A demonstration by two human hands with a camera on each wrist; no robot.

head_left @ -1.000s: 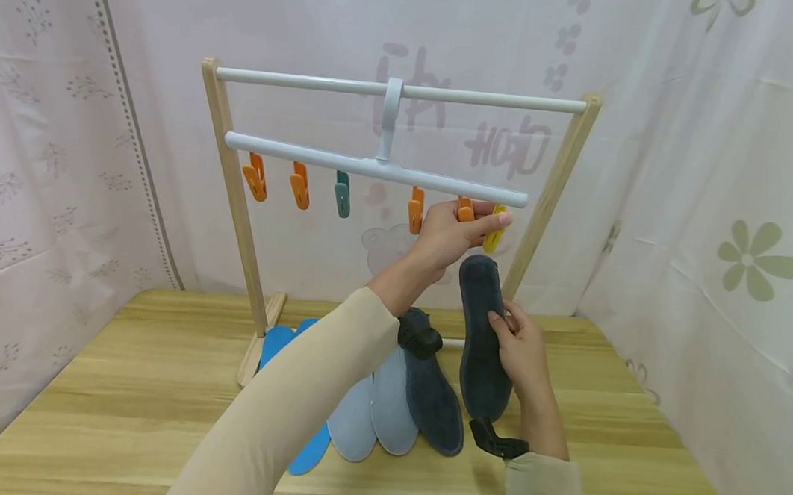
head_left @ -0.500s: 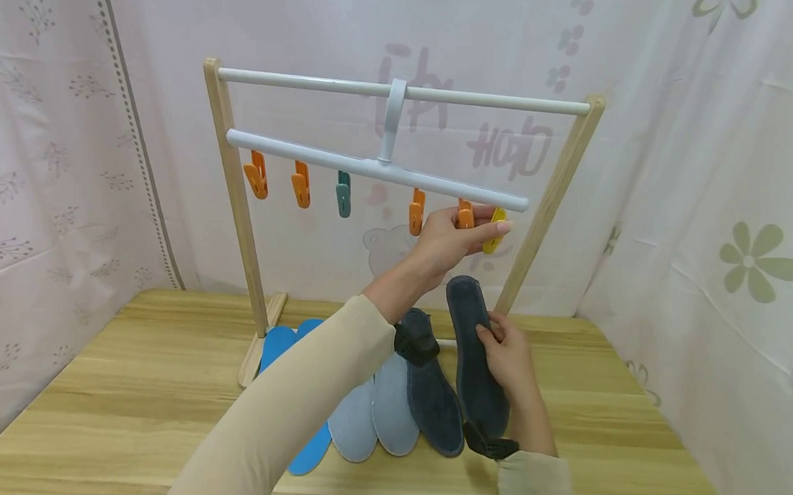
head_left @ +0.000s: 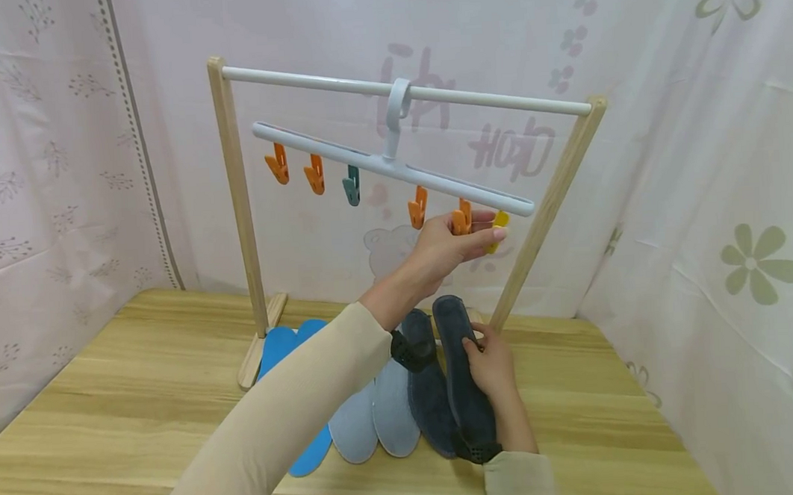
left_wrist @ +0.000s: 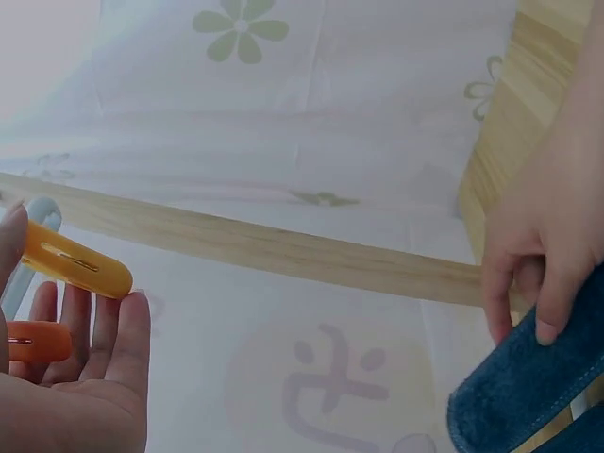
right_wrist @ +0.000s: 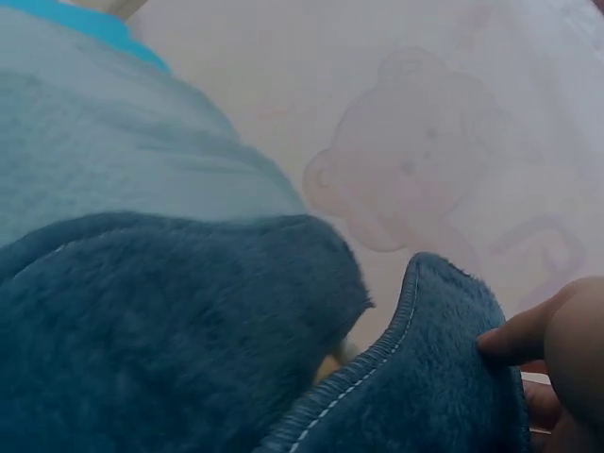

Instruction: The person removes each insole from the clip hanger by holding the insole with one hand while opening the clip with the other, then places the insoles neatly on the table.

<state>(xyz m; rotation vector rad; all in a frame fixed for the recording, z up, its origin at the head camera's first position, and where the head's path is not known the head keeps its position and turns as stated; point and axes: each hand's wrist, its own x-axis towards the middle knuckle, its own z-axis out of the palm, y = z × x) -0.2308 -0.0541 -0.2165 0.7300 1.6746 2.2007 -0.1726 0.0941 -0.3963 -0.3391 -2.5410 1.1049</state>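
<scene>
In the head view my left hand [head_left: 440, 249] reaches up to the right end of a white hanger [head_left: 365, 159]. It pinches a yellow clip [head_left: 500, 218] between thumb and fingers, and an orange clip [left_wrist: 40, 341] hangs against the same hand. Lower down, my right hand [head_left: 493, 366] grips a dark grey, fuzzy insole [head_left: 457, 341] by its right edge, thumb on its face. This insole slants beside a second dark insole [head_left: 428, 403]; whether its lower end touches the table cannot be seen. The right wrist view shows the held insole's stitched rim [right_wrist: 396, 330] close up.
A wooden rack [head_left: 235, 196] with a white rail [head_left: 307, 79] carries the hanger. More orange clips [head_left: 314, 174] and a green clip [head_left: 351, 185] hang from it. Light grey insoles [head_left: 354, 425] and blue insoles [head_left: 277, 349] lie on the wooden table [head_left: 142, 410], partly behind my left arm.
My right hand has lowered the dark insole and brought it left, toward the other dark one. The hanger has turned slightly, its left end swinging right. My left hand stays at the yellow clip.
</scene>
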